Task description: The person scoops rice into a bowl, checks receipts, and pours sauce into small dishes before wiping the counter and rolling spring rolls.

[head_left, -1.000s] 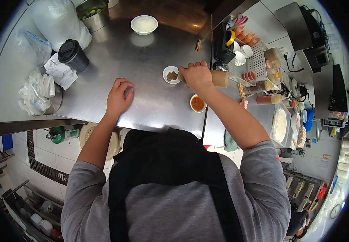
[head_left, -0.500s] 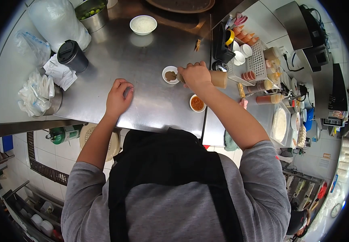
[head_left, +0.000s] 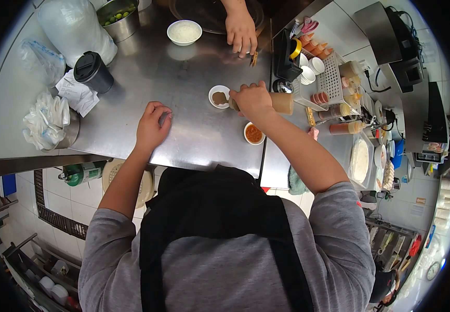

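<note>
My right hand (head_left: 253, 101) grips a squeeze bottle (head_left: 282, 103) filled with a light brown sauce. The bottle lies tilted almost flat, its tip at the rim of a small white bowl (head_left: 211, 99) that has some brown sauce in it. Below my right hand stands a second small white cup with orange-red chunky sauce (head_left: 254, 133). My left hand (head_left: 153, 125) rests on the steel table (head_left: 194, 140), fingers loosely curled, thumb apart, holding nothing.
Another person's hand (head_left: 241, 32) reaches in at the top, beside a wooden clip (head_left: 254, 59). A bowl of white rice (head_left: 184, 33), a black-lidded cup (head_left: 94, 72) and plastic bags (head_left: 48, 119) stand left. A white basket (head_left: 333, 73) with bottles is at right.
Another person's hand has come in from the top, near the wooden clip. The round tray there looks darker and shifted. My hands and the bottle have hardly moved.
</note>
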A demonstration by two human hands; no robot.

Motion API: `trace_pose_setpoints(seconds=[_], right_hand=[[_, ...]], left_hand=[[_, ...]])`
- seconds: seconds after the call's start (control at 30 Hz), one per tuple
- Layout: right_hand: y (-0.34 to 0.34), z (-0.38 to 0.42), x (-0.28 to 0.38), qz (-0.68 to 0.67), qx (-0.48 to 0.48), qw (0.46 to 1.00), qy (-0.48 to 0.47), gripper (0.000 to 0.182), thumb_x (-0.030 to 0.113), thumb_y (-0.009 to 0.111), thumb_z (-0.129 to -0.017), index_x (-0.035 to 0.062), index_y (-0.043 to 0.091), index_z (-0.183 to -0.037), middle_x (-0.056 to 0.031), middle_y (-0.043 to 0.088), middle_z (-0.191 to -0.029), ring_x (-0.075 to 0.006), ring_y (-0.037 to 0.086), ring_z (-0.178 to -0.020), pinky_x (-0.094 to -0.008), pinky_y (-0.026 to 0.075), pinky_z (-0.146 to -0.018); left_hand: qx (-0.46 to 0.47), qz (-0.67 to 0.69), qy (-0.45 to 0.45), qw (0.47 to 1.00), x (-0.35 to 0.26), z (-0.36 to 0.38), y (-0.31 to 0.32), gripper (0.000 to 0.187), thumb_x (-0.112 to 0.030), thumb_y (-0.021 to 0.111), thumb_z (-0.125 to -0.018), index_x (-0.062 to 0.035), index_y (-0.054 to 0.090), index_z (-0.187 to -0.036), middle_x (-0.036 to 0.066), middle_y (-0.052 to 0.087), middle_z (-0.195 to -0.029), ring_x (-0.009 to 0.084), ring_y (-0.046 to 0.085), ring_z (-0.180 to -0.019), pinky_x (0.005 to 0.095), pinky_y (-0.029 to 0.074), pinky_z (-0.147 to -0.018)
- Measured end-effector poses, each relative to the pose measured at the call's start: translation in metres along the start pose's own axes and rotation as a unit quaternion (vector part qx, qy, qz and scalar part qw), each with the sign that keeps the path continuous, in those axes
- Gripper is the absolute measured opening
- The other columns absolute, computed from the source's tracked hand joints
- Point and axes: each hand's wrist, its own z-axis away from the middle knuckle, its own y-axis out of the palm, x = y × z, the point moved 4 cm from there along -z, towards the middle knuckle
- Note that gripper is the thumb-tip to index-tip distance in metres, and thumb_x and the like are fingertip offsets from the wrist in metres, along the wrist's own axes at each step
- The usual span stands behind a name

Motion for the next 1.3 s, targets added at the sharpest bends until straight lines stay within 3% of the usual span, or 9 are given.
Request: trace_pose_setpoints(seconds=[0.7,0.97,1.1,1.17,1.23,1.3], right_hand=[[-0.003,-0.002,-0.010,-0.044,0.002,0.998,0.035,0.049,0.034,0.080,-0.079,0.0193,0.060,-0.121,-0.0050,0.068,-0.104,-0.0236,0.069,-0.096,-0.0386,0.045,-0.086],[0.012,0.022,-0.018,-0.256,0.022,0.961,0.100,0.067,0.055,0.073,-0.080,0.0176,0.051,-0.131,-0.0115,0.068,-0.110,-0.0310,0.068,-0.100,-0.0434,0.055,-0.083],[0.014,0.028,-0.017,-0.328,0.010,0.936,0.128,0.068,0.056,0.072,-0.080,0.0175,0.052,-0.131,-0.0115,0.069,-0.108,-0.0285,0.069,-0.100,-0.0424,0.055,-0.082],[0.010,0.029,-0.014,-0.294,0.028,0.948,0.122,0.065,0.055,0.073,-0.080,0.0172,0.053,-0.130,-0.0105,0.069,-0.107,-0.0276,0.069,-0.099,-0.0421,0.054,-0.083],[0.012,0.028,-0.012,-0.262,0.050,0.957,0.118,0.063,0.053,0.073,-0.080,0.0168,0.055,-0.128,-0.0096,0.070,-0.106,-0.0267,0.069,-0.098,-0.0418,0.053,-0.085],[0.014,0.021,-0.009,-0.166,0.040,0.983,0.063,0.060,0.049,0.075,-0.080,0.0162,0.055,-0.126,-0.0095,0.071,-0.101,-0.0273,0.070,-0.096,-0.0404,0.052,-0.083]], left_hand=[[-0.006,-0.010,0.009,1.000,0.000,0.000,0.000,0.013,-0.010,0.068,-0.086,-0.0061,0.068,-0.099,0.008,0.058,-0.107,0.0195,0.060,-0.078,0.0306,0.050,-0.068],[-0.009,-0.012,0.018,1.000,-0.005,-0.001,-0.004,0.013,-0.010,0.068,-0.086,-0.0058,0.067,-0.098,0.009,0.057,-0.106,0.0202,0.060,-0.078,0.0305,0.050,-0.068],[-0.002,-0.016,0.018,1.000,-0.006,-0.002,-0.003,0.013,-0.009,0.068,-0.085,-0.0056,0.067,-0.098,0.009,0.057,-0.106,0.0205,0.061,-0.078,0.0304,0.050,-0.069],[-0.001,-0.020,0.022,1.000,-0.008,-0.003,-0.002,0.013,-0.008,0.068,-0.085,-0.0056,0.067,-0.098,0.009,0.057,-0.106,0.0203,0.060,-0.077,0.0303,0.050,-0.068],[0.015,-0.009,-0.021,1.000,-0.007,-0.002,-0.002,0.014,-0.010,0.068,-0.083,-0.0066,0.068,-0.096,0.010,0.059,-0.106,0.0291,0.064,-0.090,0.0358,0.052,-0.078],[0.020,-0.011,-0.019,1.000,-0.007,-0.002,-0.001,0.014,-0.010,0.068,-0.083,-0.0065,0.068,-0.096,0.010,0.059,-0.106,0.0291,0.064,-0.090,0.0360,0.052,-0.078]])
